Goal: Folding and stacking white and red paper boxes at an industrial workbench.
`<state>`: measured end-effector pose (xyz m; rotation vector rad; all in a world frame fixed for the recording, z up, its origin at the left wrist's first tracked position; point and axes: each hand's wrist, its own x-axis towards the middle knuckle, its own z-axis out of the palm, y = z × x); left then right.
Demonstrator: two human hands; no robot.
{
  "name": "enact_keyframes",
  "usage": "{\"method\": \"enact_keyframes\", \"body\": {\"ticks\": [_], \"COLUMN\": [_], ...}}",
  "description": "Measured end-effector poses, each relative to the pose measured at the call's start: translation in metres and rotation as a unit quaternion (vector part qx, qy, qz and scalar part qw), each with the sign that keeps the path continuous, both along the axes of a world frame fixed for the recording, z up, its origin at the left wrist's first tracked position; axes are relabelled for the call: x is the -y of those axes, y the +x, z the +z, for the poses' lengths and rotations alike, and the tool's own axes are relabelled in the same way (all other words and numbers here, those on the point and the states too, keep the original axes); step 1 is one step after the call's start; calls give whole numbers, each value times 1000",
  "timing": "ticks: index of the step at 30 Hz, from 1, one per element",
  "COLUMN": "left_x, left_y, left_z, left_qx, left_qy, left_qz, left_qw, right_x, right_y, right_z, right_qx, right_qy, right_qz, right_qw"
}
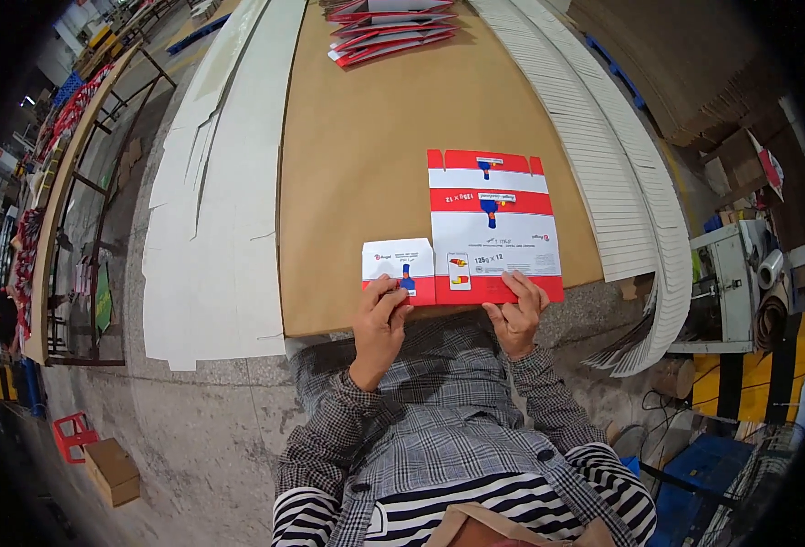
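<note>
A flat printed cardboard box blank, red and white with small pictures, lies at the near right part of the brown-topped table. Its narrower side panel extends to the left, split from the wide part by a thin line. My left hand grips the lower edge of that side panel, fingers bent over its printed face. At the wide part's lower red edge, my right hand has its fingers curled onto the board. The undersides of both grips are hidden.
Folded red-and-white box blanks are piled at the table's far end. Long white cardboard sheets line the left side, and stacked white strips line the right. A red stool and a brown carton stand on the floor at left.
</note>
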<state>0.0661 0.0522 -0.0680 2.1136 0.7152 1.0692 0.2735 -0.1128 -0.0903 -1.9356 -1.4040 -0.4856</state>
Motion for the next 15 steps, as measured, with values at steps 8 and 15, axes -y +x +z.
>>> {"method": "enact_keyframes", "body": {"ticks": [8,15], "left_x": [8,-14], "left_y": [5,30], "left_z": [10,43], "left_qx": [-60,-318], "left_qy": [-6,89], "left_qz": [18,-47], "left_qw": [998,943], "right_x": [3,6], "right_y": [0,-2], "right_z": [0,-2], "right_qx": [-8,-6], "right_qy": [-19,-31], "right_qz": [10,15], "right_qw": [1000,999]}}
